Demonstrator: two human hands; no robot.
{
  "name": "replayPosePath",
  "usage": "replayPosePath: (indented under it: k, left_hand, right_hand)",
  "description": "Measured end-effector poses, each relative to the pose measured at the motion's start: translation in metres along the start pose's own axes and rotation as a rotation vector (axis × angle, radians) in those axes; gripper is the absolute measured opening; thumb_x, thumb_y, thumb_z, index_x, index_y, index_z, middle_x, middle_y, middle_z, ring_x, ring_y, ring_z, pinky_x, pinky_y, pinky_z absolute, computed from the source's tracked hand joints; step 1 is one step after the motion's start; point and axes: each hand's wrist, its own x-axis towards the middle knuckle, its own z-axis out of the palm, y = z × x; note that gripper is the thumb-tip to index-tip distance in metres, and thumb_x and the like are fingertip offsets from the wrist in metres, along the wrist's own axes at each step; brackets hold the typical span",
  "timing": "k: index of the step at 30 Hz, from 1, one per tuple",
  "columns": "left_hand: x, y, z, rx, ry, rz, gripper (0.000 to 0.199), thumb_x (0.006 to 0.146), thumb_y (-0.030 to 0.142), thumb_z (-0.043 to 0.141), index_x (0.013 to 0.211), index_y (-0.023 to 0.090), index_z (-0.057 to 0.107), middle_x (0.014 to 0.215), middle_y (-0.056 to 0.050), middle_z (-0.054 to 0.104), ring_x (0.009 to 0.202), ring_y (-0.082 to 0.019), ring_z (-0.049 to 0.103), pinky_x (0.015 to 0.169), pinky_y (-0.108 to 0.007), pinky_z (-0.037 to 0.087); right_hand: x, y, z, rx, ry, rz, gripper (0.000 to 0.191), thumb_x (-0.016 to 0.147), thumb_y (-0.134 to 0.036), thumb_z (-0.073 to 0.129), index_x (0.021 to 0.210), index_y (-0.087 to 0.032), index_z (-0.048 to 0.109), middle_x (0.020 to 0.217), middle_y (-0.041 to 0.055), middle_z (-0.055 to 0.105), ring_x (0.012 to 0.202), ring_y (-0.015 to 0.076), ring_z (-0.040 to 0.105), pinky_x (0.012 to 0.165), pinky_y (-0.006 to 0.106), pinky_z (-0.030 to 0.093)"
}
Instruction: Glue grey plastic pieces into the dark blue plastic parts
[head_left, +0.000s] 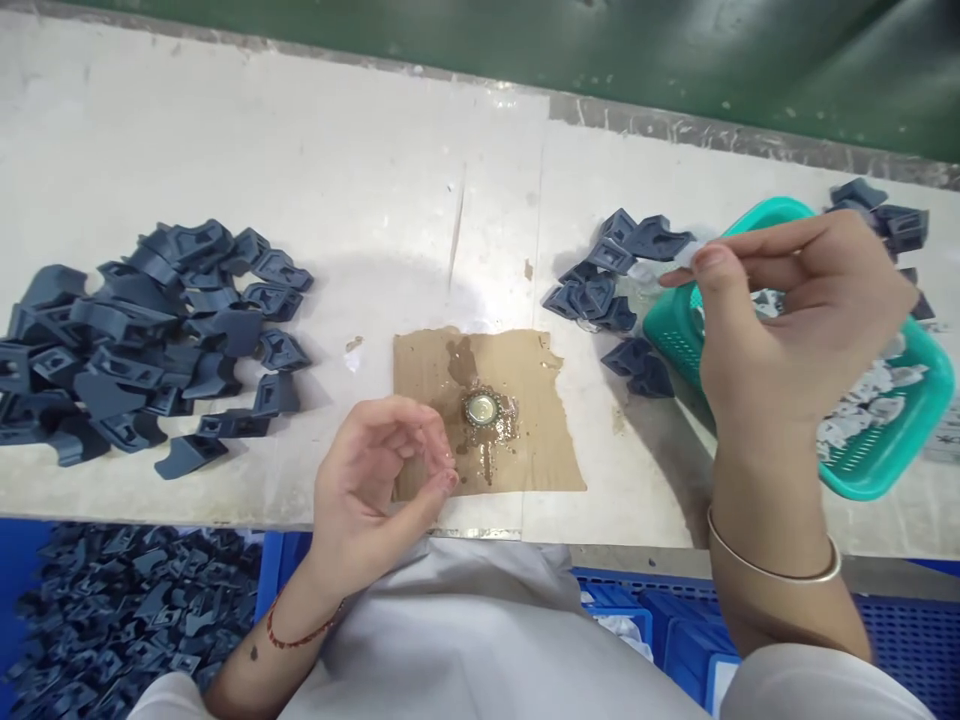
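Note:
My right hand (795, 310) is raised over the edge of a green basket (855, 485), with a small translucent white plastic piece (688, 252) pinched between thumb and fingers. The basket holds many similar whitish pieces (862, 410). My left hand (386, 480) hovers at the near left corner of a cardboard piece (544, 430). Its fingers curl loosely toward the thumb, with a small gap and nothing visible between them. On the cardboard lies a round, bottle-cap-like metal piece (481, 408), ringed by wet, shiny spots.
A large heap of dark blue-grey plastic parts (157, 340) covers the table's left side. Smaller groups of such parts (600, 285) lie left of the basket and behind it. Below the front edge, a blue bin holds many more parts (142, 610); blue crates (690, 640) stand lower right.

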Motion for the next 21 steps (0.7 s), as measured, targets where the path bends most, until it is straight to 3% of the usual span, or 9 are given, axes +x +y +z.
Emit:
replayPosePath:
  k: [7,12,21]
  left_hand:
    - [0.0,-0.003,-0.002,-0.012,0.012,0.039,0.032,0.088,0.007,0.073,0.112,0.026,0.067,0.084,0.0,0.06,0.075,-0.013,0.063,0.066,-0.024,0.06]
    - [0.003,-0.007,-0.004,-0.047,-0.005,0.132,0.037,0.083,-0.002,0.073,0.111,0.021,0.068,0.081,0.0,0.061,0.072,-0.012,0.062,0.063,-0.022,0.058]
    - [0.002,-0.008,-0.003,-0.078,0.054,0.076,0.036,0.083,-0.003,0.073,0.109,0.022,0.071,0.083,0.0,0.062,0.072,-0.012,0.062,0.062,-0.021,0.056]
  right_hand:
    - [-0.004,0.001,-0.008,-0.352,-0.145,-0.068,0.008,0.083,-0.02,0.07,0.091,-0.021,0.072,0.089,0.0062,0.077,0.084,0.0245,0.071,0.074,0.038,0.052]
    - [-0.005,-0.001,-0.009,-0.3,-0.147,-0.088,0.009,0.084,-0.019,0.067,0.089,-0.023,0.073,0.086,0.0048,0.073,0.086,0.0284,0.071,0.072,0.041,0.053]
    - [-0.011,-0.013,-0.006,-0.156,-0.105,-0.1,0.01,0.09,-0.025,0.066,0.094,-0.028,0.074,0.095,0.0039,0.075,0.095,0.0302,0.072,0.079,0.046,0.057]
